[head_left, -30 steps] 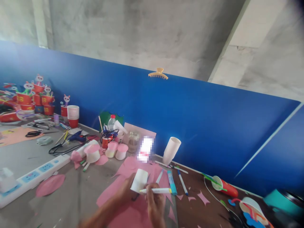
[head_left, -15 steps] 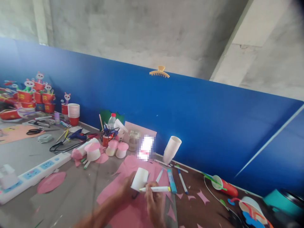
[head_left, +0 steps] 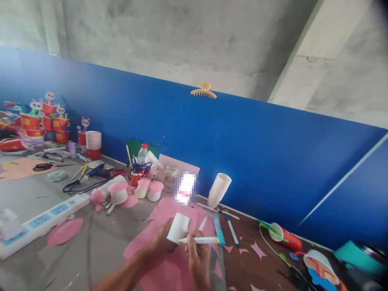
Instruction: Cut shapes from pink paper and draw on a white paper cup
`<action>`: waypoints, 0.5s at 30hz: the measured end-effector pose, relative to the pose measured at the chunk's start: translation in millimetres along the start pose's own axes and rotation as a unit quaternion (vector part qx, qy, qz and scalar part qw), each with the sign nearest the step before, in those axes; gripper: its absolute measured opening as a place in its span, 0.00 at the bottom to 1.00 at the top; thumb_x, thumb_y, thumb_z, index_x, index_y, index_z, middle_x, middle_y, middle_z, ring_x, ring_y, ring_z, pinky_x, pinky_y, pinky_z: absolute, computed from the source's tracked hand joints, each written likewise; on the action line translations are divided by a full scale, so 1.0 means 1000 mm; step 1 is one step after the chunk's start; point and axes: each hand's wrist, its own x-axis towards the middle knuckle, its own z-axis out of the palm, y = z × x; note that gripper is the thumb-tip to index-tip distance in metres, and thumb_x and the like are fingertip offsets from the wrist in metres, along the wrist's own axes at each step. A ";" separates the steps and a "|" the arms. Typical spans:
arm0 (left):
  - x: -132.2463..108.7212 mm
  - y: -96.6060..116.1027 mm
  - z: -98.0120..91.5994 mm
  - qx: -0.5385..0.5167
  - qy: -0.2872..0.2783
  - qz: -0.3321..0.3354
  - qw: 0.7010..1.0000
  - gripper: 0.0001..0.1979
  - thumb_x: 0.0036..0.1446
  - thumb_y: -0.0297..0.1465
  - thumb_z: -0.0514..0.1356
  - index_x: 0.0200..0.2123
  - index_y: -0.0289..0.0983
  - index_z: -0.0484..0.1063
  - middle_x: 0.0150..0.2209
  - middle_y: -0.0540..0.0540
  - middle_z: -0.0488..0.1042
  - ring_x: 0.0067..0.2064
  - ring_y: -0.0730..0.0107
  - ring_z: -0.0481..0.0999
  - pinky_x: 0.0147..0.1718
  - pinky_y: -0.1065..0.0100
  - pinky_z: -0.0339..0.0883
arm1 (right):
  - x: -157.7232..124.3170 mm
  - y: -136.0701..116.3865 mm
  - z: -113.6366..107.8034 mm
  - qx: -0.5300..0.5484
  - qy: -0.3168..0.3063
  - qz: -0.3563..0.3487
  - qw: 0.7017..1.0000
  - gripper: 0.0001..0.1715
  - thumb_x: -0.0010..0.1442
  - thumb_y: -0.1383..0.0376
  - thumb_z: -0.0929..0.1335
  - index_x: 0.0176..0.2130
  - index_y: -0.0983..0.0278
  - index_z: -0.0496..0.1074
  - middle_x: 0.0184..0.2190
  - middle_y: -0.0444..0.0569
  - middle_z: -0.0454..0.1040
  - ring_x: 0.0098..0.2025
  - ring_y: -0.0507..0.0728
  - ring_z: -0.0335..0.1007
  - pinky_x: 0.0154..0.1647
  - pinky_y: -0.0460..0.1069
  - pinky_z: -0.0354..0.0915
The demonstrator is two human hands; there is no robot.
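Note:
My left hand (head_left: 162, 237) is closed around a white paper cup (head_left: 178, 228), held tilted above the pink paper (head_left: 157, 268). In my right hand (head_left: 196, 252) is a white marker with a yellow end (head_left: 203, 240), gripped like a pen. Its tip points left and lies at the lower right edge of the cup; whether it touches, I cannot tell. Just beyond my hands lie a blue glue stick (head_left: 218, 230) and a blue-tipped marker (head_left: 232, 230). A leaning stack of white paper cups (head_left: 219, 190) stands by the blue partition.
A power strip (head_left: 48, 220) runs along the left. Small cups with pink tops (head_left: 155, 190), a glass jar (head_left: 170, 179) and a blurred bright screen (head_left: 185, 188) stand ahead. Pink scraps (head_left: 258, 250), a red cup (head_left: 287, 237) and a teal container (head_left: 360, 256) are to the right.
The marker and my right hand have shifted very slightly to the right. My left hand still holds the cup in nearly the same place. The whole view has moved a little.

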 end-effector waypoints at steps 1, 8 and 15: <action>0.002 -0.002 0.000 0.012 0.002 0.002 1.000 0.11 0.62 0.40 0.58 0.34 0.38 0.71 0.20 0.51 0.70 0.23 0.70 0.65 0.23 0.67 0.57 | 0.000 0.000 0.000 -0.012 -0.002 -0.009 1.000 0.26 0.67 0.47 0.67 0.25 0.59 0.70 0.16 0.40 0.62 0.17 0.52 0.57 0.16 0.47 0.57; 0.009 -0.010 0.001 0.035 -0.017 0.011 0.999 0.12 0.61 0.42 0.57 0.34 0.39 0.69 0.18 0.52 0.68 0.20 0.71 0.64 0.20 0.68 0.56 | -0.001 0.000 -0.003 -0.047 -0.007 -0.032 0.998 0.29 0.69 0.44 0.63 0.25 0.60 0.70 0.16 0.41 0.63 0.17 0.53 0.59 0.18 0.47 0.61; 0.010 -0.012 0.000 0.008 -0.027 0.023 0.999 0.09 0.61 0.38 0.57 0.35 0.38 0.69 0.19 0.53 0.67 0.21 0.73 0.63 0.21 0.70 0.56 | 0.000 -0.002 -0.001 -0.030 -0.003 -0.020 0.999 0.27 0.68 0.46 0.66 0.25 0.60 0.70 0.17 0.41 0.65 0.18 0.53 0.60 0.19 0.47 0.63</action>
